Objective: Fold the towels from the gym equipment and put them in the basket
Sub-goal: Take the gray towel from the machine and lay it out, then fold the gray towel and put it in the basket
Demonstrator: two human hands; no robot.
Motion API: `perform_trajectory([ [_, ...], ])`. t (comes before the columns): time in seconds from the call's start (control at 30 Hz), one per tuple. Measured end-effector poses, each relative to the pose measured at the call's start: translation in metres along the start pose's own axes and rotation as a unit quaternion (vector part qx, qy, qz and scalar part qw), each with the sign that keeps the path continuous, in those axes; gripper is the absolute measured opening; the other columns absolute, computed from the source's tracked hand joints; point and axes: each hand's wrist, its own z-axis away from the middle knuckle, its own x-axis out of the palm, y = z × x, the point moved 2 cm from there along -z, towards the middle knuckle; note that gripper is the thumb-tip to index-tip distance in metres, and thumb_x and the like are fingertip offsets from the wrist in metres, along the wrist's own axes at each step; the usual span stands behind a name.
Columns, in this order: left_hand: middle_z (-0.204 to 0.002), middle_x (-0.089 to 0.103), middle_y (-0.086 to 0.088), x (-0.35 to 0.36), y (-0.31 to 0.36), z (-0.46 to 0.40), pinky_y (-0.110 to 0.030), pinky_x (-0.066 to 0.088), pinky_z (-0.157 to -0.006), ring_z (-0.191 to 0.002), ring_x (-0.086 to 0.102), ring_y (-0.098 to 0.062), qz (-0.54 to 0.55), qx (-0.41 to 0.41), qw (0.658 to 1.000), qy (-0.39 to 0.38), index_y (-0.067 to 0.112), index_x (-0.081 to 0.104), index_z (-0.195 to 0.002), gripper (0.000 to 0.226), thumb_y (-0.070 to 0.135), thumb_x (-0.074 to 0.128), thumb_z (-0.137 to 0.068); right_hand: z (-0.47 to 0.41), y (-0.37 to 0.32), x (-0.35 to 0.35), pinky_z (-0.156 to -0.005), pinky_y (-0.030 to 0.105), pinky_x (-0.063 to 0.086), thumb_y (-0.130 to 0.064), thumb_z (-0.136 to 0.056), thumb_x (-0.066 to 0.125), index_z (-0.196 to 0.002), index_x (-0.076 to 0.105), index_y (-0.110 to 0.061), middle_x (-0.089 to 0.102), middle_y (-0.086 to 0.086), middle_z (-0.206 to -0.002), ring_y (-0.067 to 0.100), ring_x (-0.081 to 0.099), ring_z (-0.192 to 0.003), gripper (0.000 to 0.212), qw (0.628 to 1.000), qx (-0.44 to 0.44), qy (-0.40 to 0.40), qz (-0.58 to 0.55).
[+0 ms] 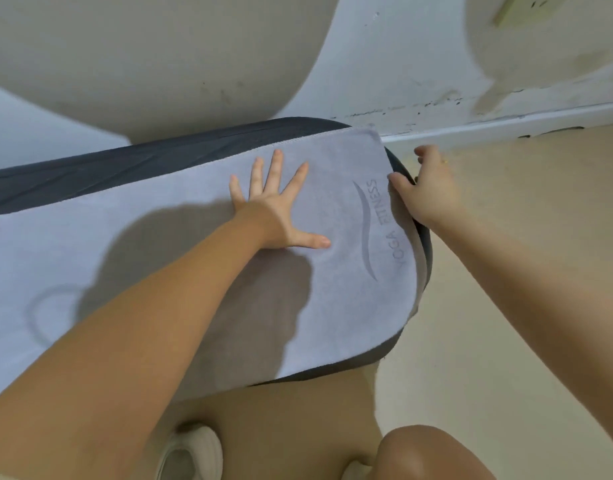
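Lying spread under the flat, splayed left hand (pixel 275 209), the towel (pixel 180 271) covers a dark bench (pixel 90 168). The right hand (pixel 424 188) pinches its right edge, fingertips partly hidden behind the fold. The towel's left end is cut off.

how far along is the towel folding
Early. Done: the lilac towel lies spread on a dark padded bench. In hand: the left hand presses it flat, while the right hand grips its logo end. Left: no fold shows yet, and no basket is in view.
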Motion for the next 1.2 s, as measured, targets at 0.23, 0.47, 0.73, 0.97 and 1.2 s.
perform_trajectory([
  [0.23, -0.158, 0.008, -0.004, -0.002, 0.044, 0.003, -0.042, 0.007, -0.116, -0.144, 0.008, -0.025, 0.046, 0.082, 0.982, 0.166, 0.025, 0.023, -0.146, 0.057, 0.043, 0.04, -0.095, 0.071, 0.06, -0.009, -0.085, 0.04, 0.051, -0.034, -0.089, 0.052, -0.106, 0.052, -0.013, 0.058, 0.002, -0.1, 0.024, 0.059, -0.094, 0.027, 0.981, 0.106, -0.007, -0.161],
  [0.47, -0.15, 0.027, -0.003, 0.002, 0.123, -0.002, -0.036, 0.03, -0.104, -0.13, 0.034, -0.026, -0.037, 0.275, 0.944, 0.176, 0.03, 0.046, -0.134, 0.038, 0.02, 0.037, -0.098, 0.119, 0.066, -0.001, -0.062, 0.026, 0.042, -0.028, -0.084, 0.061, -0.088, 0.054, -0.013, 0.055, -0.003, -0.075, 0.014, 0.051, -0.069, 0.017, 0.97, 0.108, -0.027, -0.218],
  [0.73, -0.124, 0.038, -0.013, -0.001, 0.135, -0.003, -0.038, 0.039, -0.09, -0.112, 0.042, -0.03, -0.047, 0.126, 0.977, 0.166, 0.011, 0.061, -0.1, 0.041, 0.047, 0.042, -0.094, 0.128, 0.061, 0.0, -0.062, 0.036, 0.048, -0.021, -0.08, 0.065, -0.08, 0.054, -0.013, 0.055, 0.0, -0.067, 0.018, 0.054, -0.065, 0.013, 0.972, 0.08, -0.059, -0.214],
  [0.97, -0.127, 0.028, -0.017, -0.004, 0.129, -0.002, -0.032, 0.045, -0.076, -0.106, 0.049, -0.035, 0.189, -0.024, 0.968, 0.164, 0.006, 0.042, -0.116, 0.042, 0.0, 0.054, -0.077, 0.134, 0.047, -0.009, -0.053, 0.024, 0.042, -0.025, -0.079, 0.065, -0.08, 0.051, -0.014, 0.053, -0.003, -0.072, 0.014, 0.053, -0.069, 0.017, 0.982, 0.005, -0.101, -0.156],
  [1.2, -0.112, 0.053, -0.01, -0.018, 0.08, 0.03, -0.03, 0.043, -0.074, -0.094, 0.053, -0.023, 0.383, -0.065, 0.907, 0.162, 0.012, 0.036, -0.13, 0.05, 0.001, 0.048, -0.083, 0.149, -0.006, -0.01, -0.062, 0.024, 0.045, -0.024, -0.086, 0.062, -0.098, 0.06, -0.016, 0.057, 0.003, -0.068, 0.013, 0.054, -0.061, 0.015, 0.899, -0.087, -0.361, -0.231],
])
